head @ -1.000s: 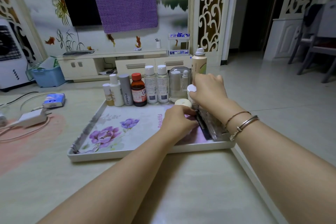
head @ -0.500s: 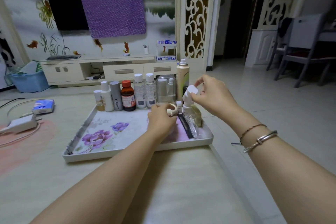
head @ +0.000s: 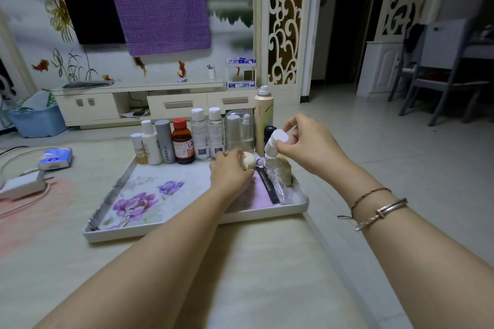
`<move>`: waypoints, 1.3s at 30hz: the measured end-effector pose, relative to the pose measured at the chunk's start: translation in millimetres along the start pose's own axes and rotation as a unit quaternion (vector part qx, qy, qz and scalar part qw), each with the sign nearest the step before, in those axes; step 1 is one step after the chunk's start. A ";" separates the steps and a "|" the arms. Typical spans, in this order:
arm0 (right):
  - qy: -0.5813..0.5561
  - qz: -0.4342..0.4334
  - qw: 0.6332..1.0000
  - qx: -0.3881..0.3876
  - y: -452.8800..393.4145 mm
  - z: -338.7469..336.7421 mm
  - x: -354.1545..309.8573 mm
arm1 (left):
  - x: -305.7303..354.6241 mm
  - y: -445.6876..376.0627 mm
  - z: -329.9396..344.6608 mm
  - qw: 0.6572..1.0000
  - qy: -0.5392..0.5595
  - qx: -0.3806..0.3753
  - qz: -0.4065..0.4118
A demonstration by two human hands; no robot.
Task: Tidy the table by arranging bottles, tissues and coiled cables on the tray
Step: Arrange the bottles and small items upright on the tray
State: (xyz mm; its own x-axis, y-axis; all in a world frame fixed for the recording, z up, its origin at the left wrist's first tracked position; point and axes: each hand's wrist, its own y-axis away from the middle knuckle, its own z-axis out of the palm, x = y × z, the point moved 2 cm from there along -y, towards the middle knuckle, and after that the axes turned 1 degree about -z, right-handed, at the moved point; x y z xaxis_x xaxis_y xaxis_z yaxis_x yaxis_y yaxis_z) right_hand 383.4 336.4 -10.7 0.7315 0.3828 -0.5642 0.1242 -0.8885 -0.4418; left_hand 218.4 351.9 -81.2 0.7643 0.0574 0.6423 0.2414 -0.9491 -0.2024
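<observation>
Head view: right hand pinches white-capped bottle above tray; left hand grips cream jar.

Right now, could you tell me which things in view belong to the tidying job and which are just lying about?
Job in hand:
floral tray
row of bottles along its far edge
white-capped bottle held by the right hand
small cream jar held by the left hand
tissue pack, off the tray
white charger with cable, off the tray

Lying about:
blue bin
grey chair
</observation>
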 end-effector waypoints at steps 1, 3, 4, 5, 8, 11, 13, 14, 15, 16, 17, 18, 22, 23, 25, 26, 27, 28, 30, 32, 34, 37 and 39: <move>-0.001 0.004 1.000 -0.013 0.7 -1.2 0.6 | 0.3 -1.4 0.9 1.000 -0.007 -0.008 0.001; 0.008 0.013 0.999 -0.049 5.7 -6.9 2.4 | 2.0 -3.3 3.6 1.000 0.008 -0.014 0.011; 0.010 0.016 0.998 -0.067 8.7 -10.0 2.9 | 2.1 -3.7 3.3 1.000 0.022 -0.010 0.015; 0.010 0.021 0.996 -0.082 11.9 -14.0 3.7 | 2.5 -3.2 2.7 0.999 0.036 -0.006 0.018; 0.013 0.039 0.994 -0.105 22.0 -26.7 4.5 | 2.3 -2.3 -2.5 0.997 0.072 0.005 0.015; 0.045 0.055 0.989 -0.128 30.0 -33.5 4.6 | 2.9 -0.9 -6.7 0.997 0.078 -0.003 0.019; 0.073 0.063 0.984 -0.147 33.2 -33.0 5.7 | 3.7 -0.6 -6.3 0.996 0.083 -0.002 0.030; 0.079 0.067 0.982 -0.156 34.2 -31.7 6.4 | 4.1 -0.4 -5.9 0.995 0.090 -0.001 0.034; 0.080 0.069 0.981 -0.163 34.7 -30.4 6.9 | 5.0 -0.2 -5.2 0.995 0.096 0.000 0.037; 0.081 0.069 0.980 -0.169 35.3 -29.3 7.4 | 6.1 -0.2 -4.3 0.994 0.100 0.001 0.039; 0.083 0.069 0.979 -0.173 35.5 -28.3 8.0 | 7.5 -0.4 -3.1 0.994 0.101 0.002 0.041; 0.086 0.069 0.978 -0.176 35.3 -27.6 8.3 | 9.1 -0.8 -2.1 0.994 0.099 0.004 0.045; 0.090 0.062 0.979 -0.175 34.2 -26.5 8.4 | 10.9 -3.2 1.7 0.995 0.089 0.018 0.036; 0.090 0.060 0.979 -0.173 34.0 -26.3 7.8 | 9.9 -3.5 1.8 0.995 0.093 0.013 0.027; 0.090 0.057 0.978 -0.178 33.9 -25.6 6.9 | 7.7 -4.3 2.3 0.996 0.090 -0.007 0.010; 0.089 0.056 0.978 -0.183 34.0 -24.7 6.5 | 6.8 -4.5 2.1 0.997 0.081 -0.018 0.004; 0.089 0.054 0.977 -0.185 33.7 -24.1 6.0 | 6.6 -4.8 1.8 0.997 0.074 -0.025 0.001; 0.087 0.053 0.977 -0.185 33.1 -23.4 5.6 | 6.4 -4.7 1.3 0.997 0.074 -0.029 -0.002; 0.075 0.055 0.980 -0.176 31.3 -21.7 4.7 | 5.4 -4.4 0.2 0.996 0.083 -0.029 -0.011; 0.061 0.057 0.983 -0.164 29.3 -20.4 4.9 | 3.9 -3.8 0.4 0.996 0.081 -0.021 -0.017; 0.054 0.058 0.984 -0.159 27.2 -19.2 5.4 | 2.7 -3.9 0.4 0.998 0.056 -0.017 -0.022; 0.061 0.054 0.983 -0.164 26.1 -16.8 6.6 | 0.0 -4.3 -0.8 0.999 0.036 -0.018 -0.029; 0.055 0.053 0.984 -0.161 25.5 -15.8 6.9 | -1.5 -4.9 -0.8 0.999 0.030 -0.010 -0.031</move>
State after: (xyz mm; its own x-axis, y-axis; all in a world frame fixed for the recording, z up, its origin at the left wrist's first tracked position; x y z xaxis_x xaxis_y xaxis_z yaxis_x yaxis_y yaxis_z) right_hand 402.2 312.4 -14.8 0.8177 0.2690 -0.5089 0.2361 -0.9630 -0.1297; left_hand 215.6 356.2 -80.5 0.7103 0.0984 0.6970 0.2748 -0.9504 -0.1458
